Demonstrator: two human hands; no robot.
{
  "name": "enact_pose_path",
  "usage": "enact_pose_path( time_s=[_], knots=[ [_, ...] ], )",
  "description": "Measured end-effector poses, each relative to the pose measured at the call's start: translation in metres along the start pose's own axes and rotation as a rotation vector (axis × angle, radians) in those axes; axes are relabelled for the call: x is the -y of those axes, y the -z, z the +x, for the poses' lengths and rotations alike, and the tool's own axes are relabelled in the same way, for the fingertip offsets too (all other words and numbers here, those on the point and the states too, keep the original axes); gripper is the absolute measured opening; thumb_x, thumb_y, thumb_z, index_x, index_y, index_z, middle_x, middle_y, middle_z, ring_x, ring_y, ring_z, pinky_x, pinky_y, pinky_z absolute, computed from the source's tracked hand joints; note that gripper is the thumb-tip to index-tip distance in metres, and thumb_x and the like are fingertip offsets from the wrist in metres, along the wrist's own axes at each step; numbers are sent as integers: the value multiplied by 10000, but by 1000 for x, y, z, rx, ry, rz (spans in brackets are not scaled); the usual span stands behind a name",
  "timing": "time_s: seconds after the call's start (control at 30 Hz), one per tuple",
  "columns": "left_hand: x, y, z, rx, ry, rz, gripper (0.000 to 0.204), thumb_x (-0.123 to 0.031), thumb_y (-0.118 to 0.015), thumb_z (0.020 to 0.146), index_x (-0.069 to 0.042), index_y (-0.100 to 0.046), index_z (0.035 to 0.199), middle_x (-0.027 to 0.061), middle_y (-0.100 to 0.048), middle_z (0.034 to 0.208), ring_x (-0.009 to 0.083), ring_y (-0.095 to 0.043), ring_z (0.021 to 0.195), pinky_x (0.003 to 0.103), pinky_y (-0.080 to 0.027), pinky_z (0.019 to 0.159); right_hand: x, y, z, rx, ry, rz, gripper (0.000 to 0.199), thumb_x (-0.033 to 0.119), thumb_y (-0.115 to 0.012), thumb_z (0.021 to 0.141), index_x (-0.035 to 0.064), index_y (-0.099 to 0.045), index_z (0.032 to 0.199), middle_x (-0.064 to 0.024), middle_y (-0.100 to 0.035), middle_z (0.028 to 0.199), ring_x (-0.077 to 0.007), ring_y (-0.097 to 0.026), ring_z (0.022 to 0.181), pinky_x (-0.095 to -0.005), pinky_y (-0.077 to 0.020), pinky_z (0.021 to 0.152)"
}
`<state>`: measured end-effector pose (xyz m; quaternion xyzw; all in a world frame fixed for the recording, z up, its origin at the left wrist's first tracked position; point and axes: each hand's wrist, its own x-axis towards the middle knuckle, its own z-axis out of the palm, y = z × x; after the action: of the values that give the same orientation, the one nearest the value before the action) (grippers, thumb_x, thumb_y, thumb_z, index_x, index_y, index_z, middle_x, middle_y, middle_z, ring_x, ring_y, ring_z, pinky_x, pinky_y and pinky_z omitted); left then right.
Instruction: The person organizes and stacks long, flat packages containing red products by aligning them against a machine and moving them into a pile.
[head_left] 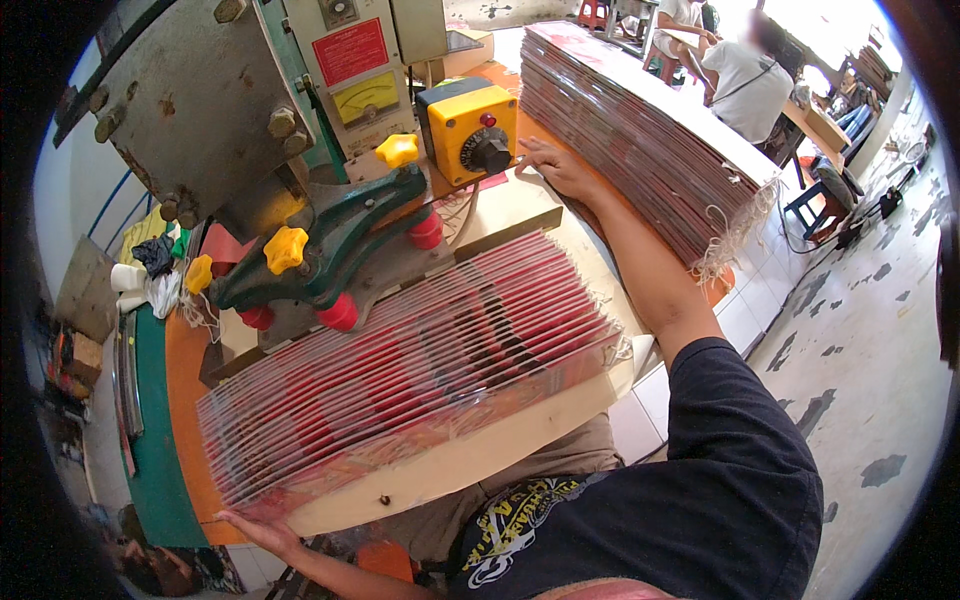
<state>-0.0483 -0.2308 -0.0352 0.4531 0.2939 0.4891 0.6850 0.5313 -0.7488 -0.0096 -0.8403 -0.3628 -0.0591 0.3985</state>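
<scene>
A fanned stack of flat, glossy red-and-white printed pieces [410, 365] lies on a pale board [480, 425] in front of me, with white strings at its right end. My left hand [256, 532] is at the stack's near left corner, fingers stretched out along its edge. My right hand [556, 168] reaches up beside the yellow control box [447, 122], its fingers apart and close to the black knob [490, 152]. Whether they touch the box is hard to see. Over the far side of the stack stands a dark green clamp [375, 225] with yellow star knobs [286, 250] and red feet [338, 312].
A heavy metal plate [190, 100] of the machine hangs at upper left. A tall pile of similar flat pieces [640, 140] with loose strings stands beyond my right arm. A green strip [155, 430] edges the orange table at left. Another person [750, 85] sits farther back.
</scene>
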Motion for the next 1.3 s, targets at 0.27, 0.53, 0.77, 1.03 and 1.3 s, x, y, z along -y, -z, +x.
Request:
enact_pose_path(
  time_s=[0.27,0.53,0.77,1.03,1.3],
  knots=[
    [0,-6,-2,-56,-30,49,853,-674,-432,953,-25,-336,1499,157,-404,1501,306,-418,1348,448,-352,1119,-16,-6,3,-57,-34,-39,220,94,-527,945,144,-734,1001,-198,-391,1539,-372,-262,1474,-426,-189,1200],
    [0,-2,1,-15,14,-17,881,-681,-448,942,-20,-311,1508,162,-368,1524,314,-386,1374,463,-329,1138,-6,1,2,-23,-20,-12,255,61,-475,968,92,-721,909,-218,-376,1541,-341,-268,1479,-384,-192,1200],
    [-3,-12,-5,3,-24,-18,848,-649,-434,964,-11,-300,1506,156,-362,1523,298,-375,1380,443,-311,1153,-7,-2,1,-92,-26,-42,263,30,-479,948,103,-732,943,-227,-364,1544,-355,-300,1463,-384,-235,1184],
    [-2,-15,-7,-57,-54,30,829,-660,-451,956,-7,-381,1462,141,-449,1459,284,-460,1296,424,-380,1085,-18,-5,4,-89,34,-123,287,9,-506,910,140,-727,1039,-200,-448,1499,-362,-353,1435,-401,-252,1178],
    [-6,-23,-11,-49,-25,45,818,-617,-406,991,-23,-233,1526,148,-324,1533,275,-357,1382,420,-310,1150,-14,-2,1,-275,-115,-41,275,57,-489,916,-41,-608,1144,-222,-651,1163,-336,-617,1135,-399,-473,960]
  ],
)
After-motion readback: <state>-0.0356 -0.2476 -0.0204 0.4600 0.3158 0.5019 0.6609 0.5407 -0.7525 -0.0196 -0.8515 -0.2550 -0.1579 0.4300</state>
